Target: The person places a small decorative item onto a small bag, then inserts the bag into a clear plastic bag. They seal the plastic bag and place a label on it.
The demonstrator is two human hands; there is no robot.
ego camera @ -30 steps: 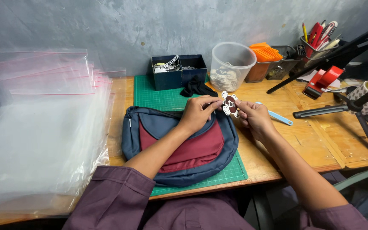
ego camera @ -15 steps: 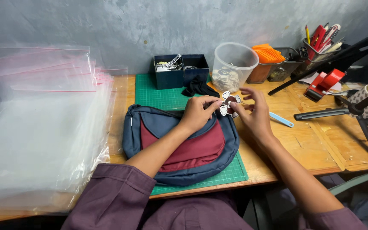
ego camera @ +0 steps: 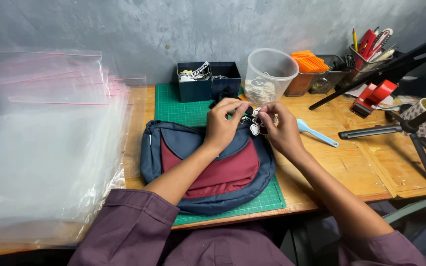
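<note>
Since a second ago both hands closed together: left hand and right hand pinch the white-and-maroon charm over the bag's top edge; bare counter lies rightward.

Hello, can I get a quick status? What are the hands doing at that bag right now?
Left hand and right hand both pinch a small white-and-brown charm. Charm sits at top edge of blue-and-maroon bag. Nothing blocking; light blue tool lies beside.

Small white-and-maroon charm pinched above the flat navy-and-maroon bag.
</note>
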